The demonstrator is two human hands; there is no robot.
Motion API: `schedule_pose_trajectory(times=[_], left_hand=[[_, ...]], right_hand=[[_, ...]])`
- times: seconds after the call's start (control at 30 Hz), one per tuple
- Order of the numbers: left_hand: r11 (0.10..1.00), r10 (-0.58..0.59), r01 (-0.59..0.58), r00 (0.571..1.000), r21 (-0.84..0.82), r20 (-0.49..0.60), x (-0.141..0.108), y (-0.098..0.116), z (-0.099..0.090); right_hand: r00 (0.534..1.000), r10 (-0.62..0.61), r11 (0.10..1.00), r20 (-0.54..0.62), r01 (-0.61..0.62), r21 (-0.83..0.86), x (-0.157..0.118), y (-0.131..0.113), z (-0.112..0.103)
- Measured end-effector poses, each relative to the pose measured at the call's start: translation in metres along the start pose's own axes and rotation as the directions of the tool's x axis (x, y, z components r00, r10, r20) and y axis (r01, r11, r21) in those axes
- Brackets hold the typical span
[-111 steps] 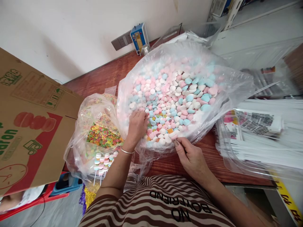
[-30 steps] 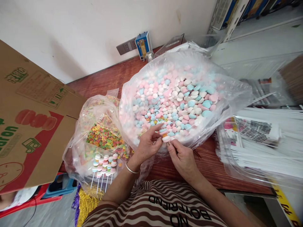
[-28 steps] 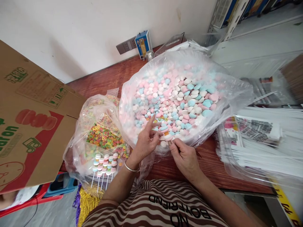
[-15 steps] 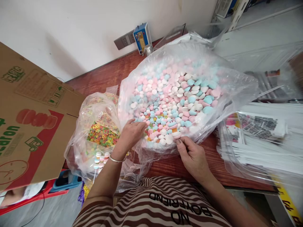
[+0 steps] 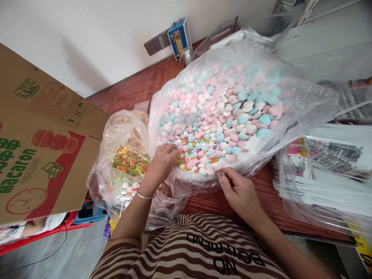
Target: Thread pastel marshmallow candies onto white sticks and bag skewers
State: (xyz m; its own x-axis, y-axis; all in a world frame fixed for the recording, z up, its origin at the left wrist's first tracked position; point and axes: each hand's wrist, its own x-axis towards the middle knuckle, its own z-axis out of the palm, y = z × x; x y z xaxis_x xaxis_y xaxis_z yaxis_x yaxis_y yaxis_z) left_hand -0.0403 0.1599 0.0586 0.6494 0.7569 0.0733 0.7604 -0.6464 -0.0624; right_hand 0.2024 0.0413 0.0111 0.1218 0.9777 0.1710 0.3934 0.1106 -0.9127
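A large clear plastic bag (image 5: 302,104) lies open on the wooden table, full of pink, white and blue candy pieces (image 5: 232,128). Small ring-shaped pieces in green, yellow and orange are mixed in near its front left. My left hand (image 5: 162,162) reaches over the bag's left front edge, fingers bent together at the candies; what they hold, if anything, is hidden. My right hand (image 5: 236,190) pinches the front rim of the bag between thumb and fingers. Left of it stands a second bag (image 5: 101,151) with colourful rings (image 5: 130,161), and macaron-like pieces on sticks (image 5: 129,190) lie in front.
A cardboard box (image 5: 43,135) stands at the left. Behind the bags are a blue device (image 5: 178,37), a metal cup (image 5: 188,56) and a wall socket (image 5: 157,42). Flat white packages (image 5: 328,170) in clear plastic are at the right edge of the wooden table (image 5: 130,85).
The view has shifted, so the scene sits slightly further right and more of the box shows. Both hands keep nearly the same places at the bag.
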Motion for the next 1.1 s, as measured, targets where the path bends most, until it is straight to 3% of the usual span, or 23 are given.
schedule_pose_trajectory(times=[0.13, 0.27, 0.37, 0.43, 0.53, 0.7, 0.9, 1.0, 1.1], left_hand=[[0.989, 0.045, -0.041, 0.999, -0.144, 0.025, 0.000, -0.003, 0.014], [0.984, -0.036, 0.044, 0.998, -0.175, 0.045, 0.001, -0.004, 0.018], [0.931, -0.173, 0.157, 0.985, -0.329, -0.020, 0.002, 0.002, 0.016], [0.819, -0.296, 0.224, 0.954, -0.529, -0.054, 0.002, 0.009, 0.015], [0.547, -0.419, 0.262, 0.908, -0.795, 0.011, 0.000, 0.020, 0.013], [0.177, -0.469, 0.272, 0.868, -0.946, 0.162, -0.001, 0.027, 0.011], [-0.071, -0.379, 0.259, 0.886, -0.963, 0.267, 0.001, 0.027, 0.014], [-0.180, -0.421, 0.271, 0.848, -0.946, 0.323, 0.003, 0.028, 0.018], [-0.226, -0.448, 0.278, 0.821, -0.933, 0.354, 0.004, 0.030, 0.020]], right_hand=[[0.998, 0.005, 1.000, 0.058, -0.005, 0.009, -0.003, -0.003, 0.000], [0.986, -0.003, 1.000, 0.167, 0.003, 0.003, -0.004, -0.010, 0.005], [0.970, -0.020, 0.999, 0.242, 0.026, -0.024, -0.004, -0.015, 0.013], [0.964, -0.031, 0.998, 0.264, 0.043, -0.041, -0.003, -0.018, 0.018], [0.965, -0.028, 0.998, 0.260, 0.042, -0.048, 0.000, -0.019, 0.025], [0.967, -0.003, 0.999, 0.253, 0.014, -0.041, 0.003, -0.019, 0.027], [0.968, -0.002, 0.999, 0.250, 0.011, -0.031, 0.003, -0.018, 0.026], [0.966, -0.005, 1.000, 0.258, 0.010, -0.020, 0.001, -0.018, 0.025], [0.961, -0.011, 1.000, 0.276, 0.015, -0.013, 0.000, -0.018, 0.025]])
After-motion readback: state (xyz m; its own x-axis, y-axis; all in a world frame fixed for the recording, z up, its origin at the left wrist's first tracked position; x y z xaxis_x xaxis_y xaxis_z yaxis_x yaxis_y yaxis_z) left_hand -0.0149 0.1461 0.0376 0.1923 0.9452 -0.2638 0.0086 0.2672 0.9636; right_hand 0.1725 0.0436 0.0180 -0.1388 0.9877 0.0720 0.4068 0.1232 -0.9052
